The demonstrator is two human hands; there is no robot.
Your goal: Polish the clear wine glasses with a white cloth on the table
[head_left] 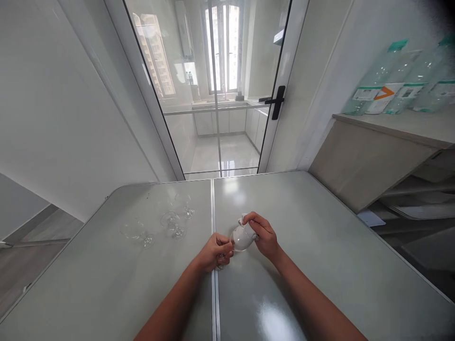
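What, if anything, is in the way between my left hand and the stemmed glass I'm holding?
Nothing visible: the left hand grips the stemmed glass directly, toward its foot end. The white cloth or tissue is at the bowl, held by the right hand.

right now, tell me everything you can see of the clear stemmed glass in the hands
The clear, colourless stemmed glass has a rounded, shiny bowl. It lies tilted between the hands: the left hand grips the stem end, hiding much of it, while the right hand holds crumpled white tissue or cloth at the bowl. Whether it touches the glossy grey table is unclear.
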